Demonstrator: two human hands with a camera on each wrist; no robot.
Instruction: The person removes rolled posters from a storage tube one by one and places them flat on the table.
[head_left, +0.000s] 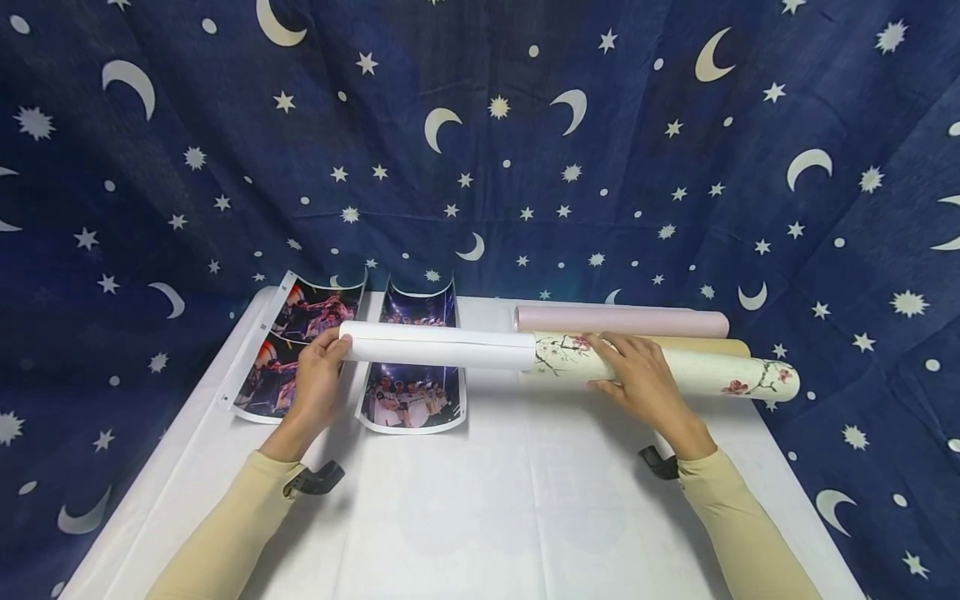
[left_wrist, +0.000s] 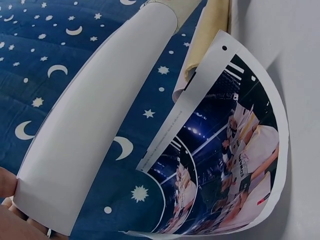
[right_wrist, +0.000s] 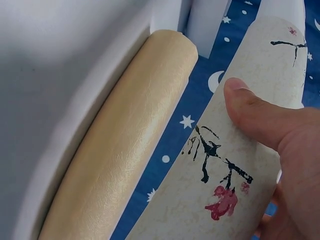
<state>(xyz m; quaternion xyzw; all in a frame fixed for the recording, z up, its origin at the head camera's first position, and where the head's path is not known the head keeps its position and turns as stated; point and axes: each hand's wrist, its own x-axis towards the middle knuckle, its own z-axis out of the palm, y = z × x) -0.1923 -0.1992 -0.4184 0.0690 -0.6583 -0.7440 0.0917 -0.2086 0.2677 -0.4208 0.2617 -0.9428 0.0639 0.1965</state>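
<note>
My left hand (head_left: 318,379) grips the left end of a plain white paper roll (head_left: 442,345), thumb on the near side in the left wrist view. The white roll's other end goes into the open end of a cream wallpaper roll (head_left: 708,372) printed with blossom branches. How deep it reaches inside is hidden. Around the middle of the wallpaper roll, my right hand (head_left: 643,383) holds on, its thumb lying across the print in the right wrist view. Both rolls lie in one line, level and raised above the white table (head_left: 480,508).
Behind the wallpaper roll lie a gold roll (right_wrist: 120,135) and a pink roll (head_left: 622,320). Two curled photo sheets, a left one (head_left: 266,375) and a right one (head_left: 412,396), sit at the back left. A dark blue star-and-moon cloth (head_left: 480,167) hangs behind the table.
</note>
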